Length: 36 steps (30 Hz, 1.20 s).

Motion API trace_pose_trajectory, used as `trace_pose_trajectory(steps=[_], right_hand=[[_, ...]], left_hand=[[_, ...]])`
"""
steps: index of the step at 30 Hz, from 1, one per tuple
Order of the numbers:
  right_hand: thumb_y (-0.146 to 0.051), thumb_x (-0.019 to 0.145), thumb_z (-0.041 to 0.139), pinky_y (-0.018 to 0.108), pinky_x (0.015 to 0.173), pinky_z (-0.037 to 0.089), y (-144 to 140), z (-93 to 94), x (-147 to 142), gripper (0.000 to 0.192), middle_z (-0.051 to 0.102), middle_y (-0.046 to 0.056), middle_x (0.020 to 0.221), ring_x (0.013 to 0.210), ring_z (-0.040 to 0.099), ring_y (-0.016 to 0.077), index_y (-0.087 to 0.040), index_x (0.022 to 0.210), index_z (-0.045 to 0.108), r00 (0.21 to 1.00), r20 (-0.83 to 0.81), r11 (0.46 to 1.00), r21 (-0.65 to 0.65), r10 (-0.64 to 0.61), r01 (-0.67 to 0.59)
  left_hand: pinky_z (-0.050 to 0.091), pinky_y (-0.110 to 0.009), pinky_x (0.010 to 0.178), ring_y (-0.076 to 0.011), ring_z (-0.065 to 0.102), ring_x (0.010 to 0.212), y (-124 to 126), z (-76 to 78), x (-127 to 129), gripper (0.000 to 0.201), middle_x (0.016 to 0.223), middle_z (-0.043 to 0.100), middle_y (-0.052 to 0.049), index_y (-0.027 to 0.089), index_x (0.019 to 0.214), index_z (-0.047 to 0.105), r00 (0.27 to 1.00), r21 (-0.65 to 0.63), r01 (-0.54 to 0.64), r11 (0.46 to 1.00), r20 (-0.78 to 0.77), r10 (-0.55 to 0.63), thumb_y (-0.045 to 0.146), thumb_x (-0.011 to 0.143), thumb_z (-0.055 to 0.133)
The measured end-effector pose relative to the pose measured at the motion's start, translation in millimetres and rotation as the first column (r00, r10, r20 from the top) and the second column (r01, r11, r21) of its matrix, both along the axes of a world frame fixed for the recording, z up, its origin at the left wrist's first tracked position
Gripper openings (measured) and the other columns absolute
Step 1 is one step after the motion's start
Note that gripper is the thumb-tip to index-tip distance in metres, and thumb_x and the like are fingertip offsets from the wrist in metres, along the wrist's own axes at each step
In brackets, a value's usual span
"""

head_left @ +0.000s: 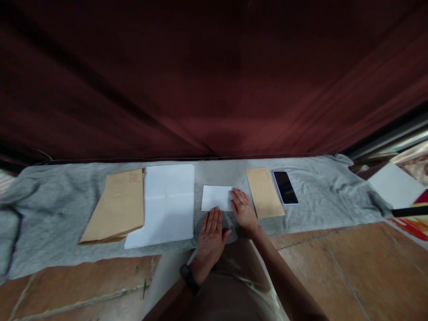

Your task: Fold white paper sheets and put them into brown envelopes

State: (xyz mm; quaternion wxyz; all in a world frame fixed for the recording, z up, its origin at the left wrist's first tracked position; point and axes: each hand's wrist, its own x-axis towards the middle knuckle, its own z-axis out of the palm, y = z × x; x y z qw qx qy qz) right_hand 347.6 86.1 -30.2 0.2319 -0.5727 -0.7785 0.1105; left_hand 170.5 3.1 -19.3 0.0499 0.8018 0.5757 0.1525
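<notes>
left hand (210, 232) flat, fingers together, tips at small folded white paper (216, 198) | right hand (243, 209) flat on its edge, fingers slightly spread | soft grey cloth (317, 196) under | kraft envelope (265, 191) beside

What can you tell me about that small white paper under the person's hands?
The small white paper is a plain rectangle, seemingly folded, lying flat on the grey cloth between the large white sheets and a brown envelope. The left hand presses flat on its near edge; the right hand rests its fingertips on the right edge. No writing is visible.
</notes>
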Motion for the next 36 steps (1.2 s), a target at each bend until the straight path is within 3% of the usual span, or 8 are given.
trace_pose_trajectory(steps=[7, 16, 20, 23, 28, 30, 32, 36], right_hand=[[-0.025, 0.101, 0.041, 0.047, 0.112, 0.043, 7.9, 7.8, -6.5, 0.048, 0.059, 0.019, 0.143, 0.134, 0.053, 0.0296, -0.011, 0.146, 0.052, 0.983, -0.024, 0.983, 0.001, -0.183, 0.183], [-0.028, 0.093, 0.053, 0.029, 0.077, 0.049, 19.7, 33.2, -17.8, 0.030, 0.073, 0.008, 0.095, 0.086, 0.069, 0.0208, -0.016, 0.118, 0.065, 0.882, -0.069, 0.827, -0.390, -0.465, 0.405], [-0.039, 0.089, 0.055, 0.027, 0.066, 0.047, 16.6, 40.4, -16.3, 0.023, 0.066, 0.000, 0.073, 0.069, 0.062, 0.0174, -0.019, 0.084, 0.065, 0.756, -0.491, 0.875, -0.432, -0.432, 0.219], [-0.046, 0.092, 0.055, 0.026, 0.064, 0.048, 4.4, 61.0, -19.2, 0.029, 0.067, 0.000, 0.076, 0.068, 0.061, 0.0163, -0.019, 0.088, 0.064, 0.601, -0.716, 0.929, -0.342, -0.354, 0.139], [-0.048, 0.098, 0.055, 0.028, 0.075, 0.053, -18.5, 110.6, -26.4, 0.032, 0.072, 0.004, 0.092, 0.086, 0.067, 0.0189, -0.020, 0.109, 0.068, 0.687, -0.693, 0.975, -0.176, -0.220, 0.134], [-0.045, 0.102, 0.049, 0.031, 0.087, 0.053, -21.3, 119.6, -26.5, 0.032, 0.072, 0.006, 0.103, 0.099, 0.067, 0.0202, -0.022, 0.112, 0.069, 0.723, -0.678, 0.991, -0.103, -0.129, 0.080], [-0.042, 0.104, 0.043, 0.034, 0.094, 0.052, -20.1, 116.4, -24.2, 0.033, 0.070, 0.007, 0.111, 0.106, 0.065, 0.0208, -0.022, 0.114, 0.068, 0.732, -0.671, 0.993, -0.064, -0.119, 0.103], [-0.045, 0.100, 0.049, 0.042, 0.104, 0.049, -14.6, 80.7, -16.8, 0.042, 0.060, 0.011, 0.132, 0.122, 0.058, 0.0243, -0.024, 0.135, 0.057, 0.697, -0.657, 0.945, -0.077, -0.287, 0.317]], left_hand=[[0.034, -0.053, 0.121, -0.0328, 0.042, 0.147, -0.6, 5.9, -6.5, 0.067, 0.157, 0.045, -0.020, 0.009, 0.157, 0.036, 0.998, 0.033, -0.058, 0.998, -0.003, 0.058, 0.043, 0.100, 0.046], [0.042, -0.051, 0.113, -0.0347, 0.054, 0.134, 11.2, 20.9, 3.6, 0.057, 0.144, 0.058, -0.023, 0.003, 0.146, 0.050, 0.990, 0.018, -0.112, 0.993, -0.079, 0.114, 0.034, 0.099, 0.049], [0.043, -0.049, 0.112, -0.0327, 0.054, 0.133, 18.1, 31.1, 4.5, 0.056, 0.148, 0.056, -0.020, 0.005, 0.148, 0.047, 0.994, 0.016, -0.100, 0.995, -0.052, 0.101, 0.028, 0.097, 0.052], [0.043, -0.046, 0.114, -0.0308, 0.048, 0.140, 26.6, 46.6, 12.1, 0.060, 0.158, 0.045, -0.018, 0.008, 0.153, 0.039, 0.997, 0.048, -0.073, 0.996, 0.028, 0.071, 0.023, 0.096, 0.051], [0.046, -0.047, 0.109, -0.0308, 0.056, 0.133, 47.3, 78.2, 29.0, 0.053, 0.147, 0.058, -0.017, 0.014, 0.147, 0.050, 0.939, 0.026, -0.068, 0.997, 0.339, 0.055, 0.017, 0.094, 0.049], [0.053, -0.041, 0.099, -0.0281, 0.068, 0.114, 56.3, 85.6, 31.4, 0.040, 0.125, 0.072, -0.014, 0.018, 0.132, 0.064, 0.823, -0.072, -0.099, 0.993, 0.555, 0.122, 0.019, 0.094, 0.051], [0.057, -0.035, 0.083, -0.0238, 0.073, 0.089, 63.7, 87.2, 31.2, 0.026, 0.100, 0.077, -0.010, 0.020, 0.113, 0.073, 0.585, -0.241, -0.122, 0.963, 0.767, 0.266, 0.029, 0.096, 0.055], [0.057, -0.029, 0.067, -0.0177, 0.070, 0.074, 68.7, 74.9, 27.1, 0.028, 0.093, 0.077, -0.007, 0.018, 0.095, 0.074, -0.166, -0.549, 0.046, 0.835, 0.820, 0.548, 0.043, 0.083, 0.075]])
